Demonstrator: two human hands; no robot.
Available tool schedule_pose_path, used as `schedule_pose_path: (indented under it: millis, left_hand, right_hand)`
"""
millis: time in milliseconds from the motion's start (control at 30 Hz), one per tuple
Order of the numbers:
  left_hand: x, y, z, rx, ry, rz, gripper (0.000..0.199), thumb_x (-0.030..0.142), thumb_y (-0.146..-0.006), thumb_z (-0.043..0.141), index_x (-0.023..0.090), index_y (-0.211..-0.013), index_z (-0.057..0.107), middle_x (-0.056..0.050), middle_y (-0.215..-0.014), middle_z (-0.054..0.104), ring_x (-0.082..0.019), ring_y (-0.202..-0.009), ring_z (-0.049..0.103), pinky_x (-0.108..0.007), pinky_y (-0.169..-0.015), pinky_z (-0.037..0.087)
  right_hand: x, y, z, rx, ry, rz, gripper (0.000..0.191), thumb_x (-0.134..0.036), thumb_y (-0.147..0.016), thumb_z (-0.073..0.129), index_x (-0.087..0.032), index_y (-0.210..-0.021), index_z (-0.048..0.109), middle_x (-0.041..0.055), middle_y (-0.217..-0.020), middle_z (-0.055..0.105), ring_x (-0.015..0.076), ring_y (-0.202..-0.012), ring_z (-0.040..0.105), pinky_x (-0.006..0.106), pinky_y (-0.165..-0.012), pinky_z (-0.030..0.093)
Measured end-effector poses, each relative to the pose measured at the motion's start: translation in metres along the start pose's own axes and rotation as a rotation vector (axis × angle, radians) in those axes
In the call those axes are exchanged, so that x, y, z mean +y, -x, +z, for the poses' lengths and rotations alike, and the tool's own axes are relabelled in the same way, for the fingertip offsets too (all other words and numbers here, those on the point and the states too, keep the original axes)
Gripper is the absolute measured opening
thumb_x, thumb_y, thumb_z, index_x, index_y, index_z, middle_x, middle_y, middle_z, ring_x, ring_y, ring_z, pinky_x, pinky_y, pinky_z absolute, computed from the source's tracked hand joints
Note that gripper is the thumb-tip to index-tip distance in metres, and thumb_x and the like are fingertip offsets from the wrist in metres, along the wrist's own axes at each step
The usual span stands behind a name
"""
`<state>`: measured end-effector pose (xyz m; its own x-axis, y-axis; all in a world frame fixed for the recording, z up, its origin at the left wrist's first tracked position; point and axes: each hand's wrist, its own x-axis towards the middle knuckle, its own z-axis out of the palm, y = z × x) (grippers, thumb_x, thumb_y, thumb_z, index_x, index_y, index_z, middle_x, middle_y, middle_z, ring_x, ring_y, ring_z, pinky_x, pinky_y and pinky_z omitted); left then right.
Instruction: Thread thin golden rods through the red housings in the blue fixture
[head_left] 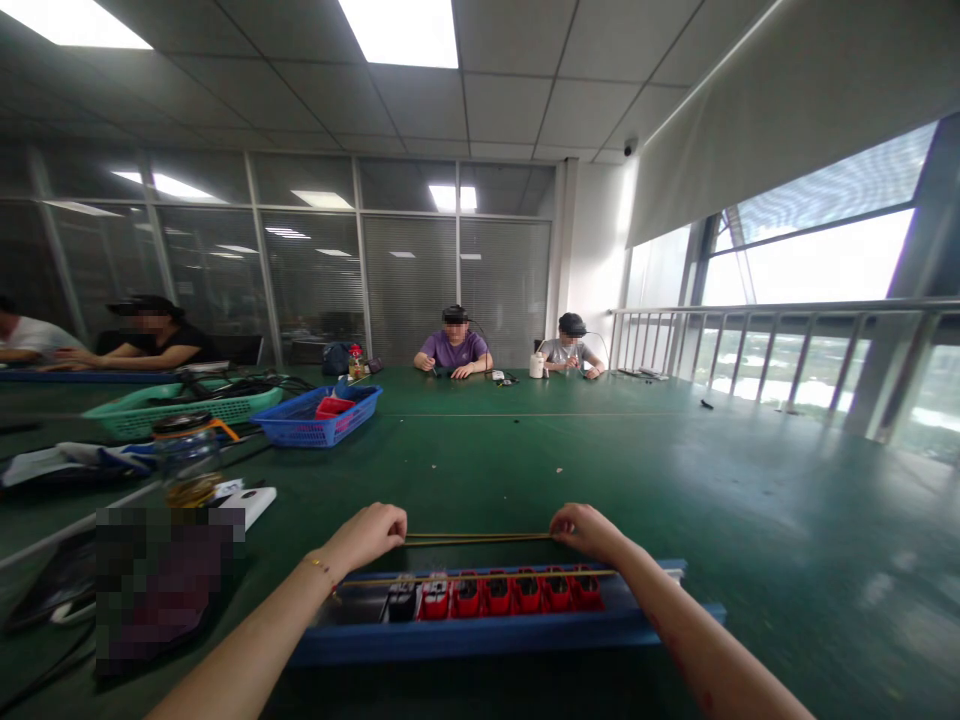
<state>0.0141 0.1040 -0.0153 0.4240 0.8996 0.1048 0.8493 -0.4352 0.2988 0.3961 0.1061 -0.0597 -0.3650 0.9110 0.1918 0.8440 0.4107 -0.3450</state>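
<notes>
A thin yellowish rubber band point(480, 537) is pulled out sideways between my two hands, its strands running almost parallel. My left hand point(375, 530) is closed on one end of it, and my right hand point(581, 525) pinches the other end. Just below the hands lies a long blue channel-shaped tray point(480, 640). Inside it stands a row of several red blocks point(497, 597) with dark tops, and a black block point(401, 600) at the row's left end. Another yellowish strand point(487, 576) runs lengthwise over the tray; where its ends go is hidden by my arms.
To the left are a blue basket point(319, 430) with a red item, a green basket point(127, 415) of cables, a glass jar point(187, 455) and a white device point(259, 505). Across the green table point(637, 480) sit two people; others sit at far left.
</notes>
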Motion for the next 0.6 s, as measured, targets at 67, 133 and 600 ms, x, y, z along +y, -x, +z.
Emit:
schedule_pose_path:
  millis: [67, 133, 600]
  left_hand:
    - [0.007, 0.003, -0.004, 0.009, 0.031, 0.008, 0.017, 0.031, -0.074, 0.049, 0.021, -0.074, 0.063, 0.000, -0.074, 0.066, -0.015, -0.070, 0.059, -0.021, -0.061, 0.038]
    - [0.018, 0.013, -0.013, 0.016, 0.078, 0.021, 0.025, 0.037, -0.078, 0.043, 0.021, -0.079, 0.062, 0.000, -0.077, 0.065, -0.014, -0.071, 0.059, -0.020, -0.061, 0.038]
    - [0.044, 0.080, -0.037, -0.019, 0.065, 0.038, 0.017, 0.034, -0.076, 0.049, 0.026, -0.081, 0.063, 0.001, -0.080, 0.064, -0.016, -0.074, 0.057, -0.021, -0.063, 0.035]
  right_hand:
    - [0.001, 0.000, 0.001, 0.004, 0.008, 0.006, 0.017, -0.023, -0.070, 0.055, -0.022, -0.079, 0.068, 0.0024, -0.078, 0.064, 0.0147, -0.070, 0.057, 0.022, -0.066, 0.043]
    - [0.001, 0.000, 0.001, 0.006, 0.013, 0.011, 0.017, -0.023, -0.070, 0.054, -0.022, -0.080, 0.068, 0.0023, -0.078, 0.064, 0.0146, -0.070, 0.057, 0.022, -0.066, 0.042]
    - [-0.003, -0.001, 0.000, -0.001, 0.024, 0.028, 0.018, -0.019, -0.070, 0.054, -0.022, -0.080, 0.068, 0.0024, -0.079, 0.064, 0.0142, -0.070, 0.057, 0.022, -0.066, 0.043]
